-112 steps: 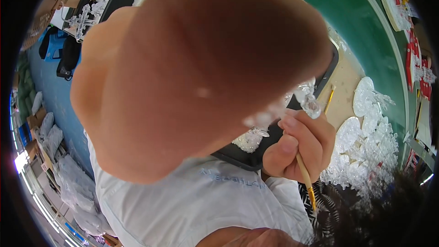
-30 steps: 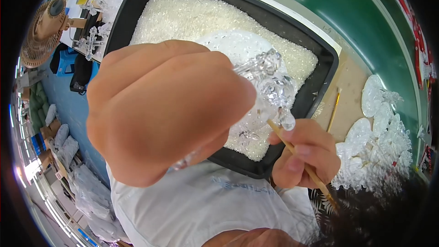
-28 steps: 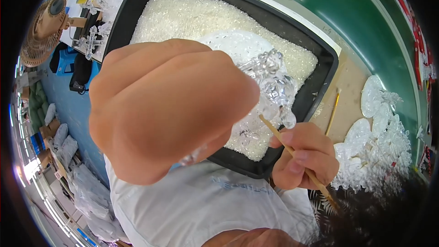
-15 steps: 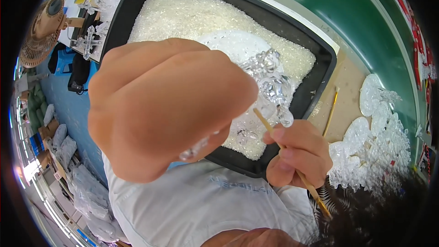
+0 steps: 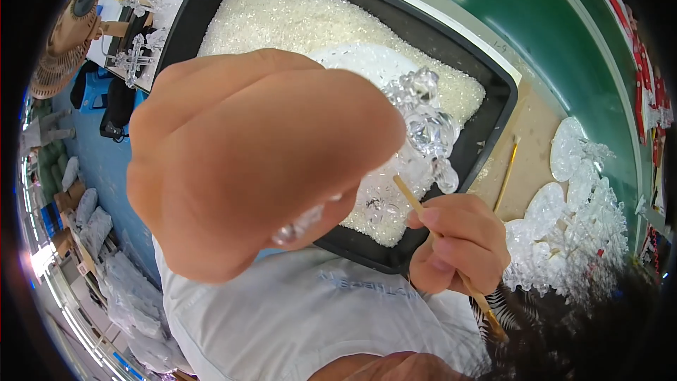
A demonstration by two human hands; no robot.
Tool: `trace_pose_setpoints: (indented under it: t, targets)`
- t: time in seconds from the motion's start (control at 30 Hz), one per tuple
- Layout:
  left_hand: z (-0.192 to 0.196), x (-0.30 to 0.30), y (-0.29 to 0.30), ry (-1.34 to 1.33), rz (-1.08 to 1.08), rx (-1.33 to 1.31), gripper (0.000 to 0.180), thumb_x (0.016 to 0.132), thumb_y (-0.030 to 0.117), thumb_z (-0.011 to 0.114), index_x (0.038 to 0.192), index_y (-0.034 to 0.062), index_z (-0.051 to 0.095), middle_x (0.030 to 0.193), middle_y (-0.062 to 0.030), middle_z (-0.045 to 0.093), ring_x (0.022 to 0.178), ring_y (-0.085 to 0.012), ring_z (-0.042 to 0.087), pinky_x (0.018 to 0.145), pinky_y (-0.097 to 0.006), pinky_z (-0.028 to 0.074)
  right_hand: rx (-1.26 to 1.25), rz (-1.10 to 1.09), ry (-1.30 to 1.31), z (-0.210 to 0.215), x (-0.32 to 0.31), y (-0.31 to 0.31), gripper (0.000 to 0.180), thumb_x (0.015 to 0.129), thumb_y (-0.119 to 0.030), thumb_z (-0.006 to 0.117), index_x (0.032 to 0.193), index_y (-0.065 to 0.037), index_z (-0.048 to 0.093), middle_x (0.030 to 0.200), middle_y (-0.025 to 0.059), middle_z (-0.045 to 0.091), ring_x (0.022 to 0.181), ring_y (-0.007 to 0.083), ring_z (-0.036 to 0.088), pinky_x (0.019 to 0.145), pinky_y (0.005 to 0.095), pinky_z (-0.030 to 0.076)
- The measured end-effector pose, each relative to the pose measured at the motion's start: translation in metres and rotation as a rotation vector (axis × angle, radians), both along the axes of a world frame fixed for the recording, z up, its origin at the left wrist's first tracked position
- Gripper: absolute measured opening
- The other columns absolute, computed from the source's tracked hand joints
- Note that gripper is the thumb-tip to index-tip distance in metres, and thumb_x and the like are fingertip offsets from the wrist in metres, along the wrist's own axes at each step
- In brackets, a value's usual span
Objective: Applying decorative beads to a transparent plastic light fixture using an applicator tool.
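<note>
My left hand [image 5: 261, 162] is large and close in the view, fingers curled shut round a clear, glossy ornament [image 5: 431, 130]. Rounded, bead-like parts of the ornament stick out past the hand's right side, and a small clear piece shows below the fingers. The rest is hidden by the hand. My right hand [image 5: 462, 243] pinches a slim wooden-handled brush [image 5: 407, 190]. Its bare handle end points up-left, near the ornament but seemingly apart from it. The brush's other end slopes down to the right, beneath the hand.
Below my hands lies a black tray [image 5: 504, 92] of clear granules [image 5: 275, 14] with a white disc [image 5: 367, 60] in it. To the right are another thin brush [image 5: 506, 176] and a heap of clear pieces [image 5: 578, 233]. A brown fan [image 5: 74, 28] stands far left.
The ornament has turned slightly and shifted a little right and down. My left hand has moved slightly with it. The brush stays in my right hand, its tip slightly lower.
</note>
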State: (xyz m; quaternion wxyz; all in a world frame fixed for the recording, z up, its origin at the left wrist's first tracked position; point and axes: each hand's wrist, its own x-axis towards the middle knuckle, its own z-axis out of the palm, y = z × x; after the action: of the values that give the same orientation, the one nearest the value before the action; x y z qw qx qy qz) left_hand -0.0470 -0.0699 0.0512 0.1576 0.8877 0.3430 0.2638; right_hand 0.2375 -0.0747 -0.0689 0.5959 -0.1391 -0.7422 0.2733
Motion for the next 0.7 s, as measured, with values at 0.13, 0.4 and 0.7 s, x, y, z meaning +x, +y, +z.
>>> trace_pose_setpoints:
  t: [0.13,0.4,0.7]
  targets:
    - [-0.005,0.002,0.002,-0.012,0.008,0.003,0.033,0.074,-0.011,0.055,0.107,-0.0070,0.053,0.087,-0.0277,0.069,0.063,-0.0311,0.069,0.053,-0.036,0.053,-0.010,-0.094,0.027,0.000,-0.011,-0.002,0.009,0.090,-0.003,0.052,0.093,0.005,0.053,0.085,0.0247,0.064,0.050,0.0246,0.061,0.041,0.0293,0.050]
    - [-0.011,0.014,0.012,-0.016,0.023,0.006,0.032,0.074,-0.011,0.055,0.105,-0.0071,0.053,0.087,-0.0276,0.068,0.063,-0.0312,0.069,0.053,-0.036,0.053,0.000,-0.093,-0.007,-0.001,-0.005,-0.002,0.011,0.088,-0.003,0.049,0.095,0.005,0.052,0.085,0.0253,0.063,0.046,0.0248,0.058,0.040,0.0287,0.049]
    - [-0.006,0.005,-0.010,-0.014,0.000,0.009,0.031,0.073,-0.011,0.056,0.103,-0.0072,0.054,0.087,-0.0274,0.068,0.063,-0.0314,0.069,0.053,-0.036,0.053,0.016,-0.116,0.043,-0.003,-0.008,-0.001,0.009,0.086,-0.003,0.048,0.091,0.004,0.050,0.083,0.0231,0.062,0.048,0.0252,0.059,0.039,0.0306,0.049]
